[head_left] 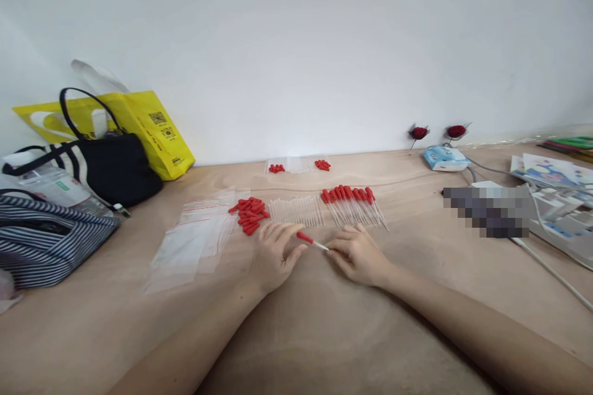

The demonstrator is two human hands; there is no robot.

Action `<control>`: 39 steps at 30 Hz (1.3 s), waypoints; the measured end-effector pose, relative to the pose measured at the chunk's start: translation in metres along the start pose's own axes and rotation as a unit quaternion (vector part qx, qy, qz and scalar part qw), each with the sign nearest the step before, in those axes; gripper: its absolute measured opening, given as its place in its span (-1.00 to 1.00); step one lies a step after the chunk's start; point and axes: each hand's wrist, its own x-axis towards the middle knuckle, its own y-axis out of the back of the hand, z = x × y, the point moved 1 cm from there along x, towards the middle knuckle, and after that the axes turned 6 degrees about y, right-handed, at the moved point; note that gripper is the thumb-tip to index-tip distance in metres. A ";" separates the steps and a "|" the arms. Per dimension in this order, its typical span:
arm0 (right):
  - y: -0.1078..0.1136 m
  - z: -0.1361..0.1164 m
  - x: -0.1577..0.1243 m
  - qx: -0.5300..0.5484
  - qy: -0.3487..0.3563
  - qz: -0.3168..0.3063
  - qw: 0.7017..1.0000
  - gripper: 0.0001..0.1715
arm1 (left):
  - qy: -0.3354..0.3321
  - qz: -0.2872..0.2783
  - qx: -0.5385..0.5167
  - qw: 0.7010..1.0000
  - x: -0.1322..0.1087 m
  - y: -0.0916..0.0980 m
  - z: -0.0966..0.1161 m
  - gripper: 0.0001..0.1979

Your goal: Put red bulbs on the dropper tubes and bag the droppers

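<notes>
Between my hands is a dropper, a pale thin tube with a red rubber bulb on its left end. My right hand pinches the tube's right end between thumb and fingers. My left hand is beside the bulb end, its thumb and fingers apart; whether a fingertip touches the bulb I cannot tell. Behind my left hand lies a pile of loose red rubber bulbs. A row of bare clear tubes lies just beyond my hands. To its right, several droppers with red bulbs lie side by side.
Clear zip bags lie on the left. A small filled bag rests by the wall. A striped bag, black handbag and yellow bag stand far left. At right are a tissue pack, a blurred dark object and cables.
</notes>
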 end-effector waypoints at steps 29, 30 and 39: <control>-0.019 0.032 0.077 -0.108 -0.327 -0.027 0.938 -0.72 | 0.151 0.078 0.192 0.967 0.007 0.014 -0.035 -0.85; -0.020 0.032 0.080 -0.109 -0.340 -0.045 0.933 -0.71 | 0.159 0.084 0.208 0.962 0.007 0.018 -0.041 -0.84; -0.023 0.035 0.093 -0.103 -0.386 -0.091 0.912 -0.72 | 0.190 0.070 0.273 0.940 0.006 0.034 -0.057 -0.89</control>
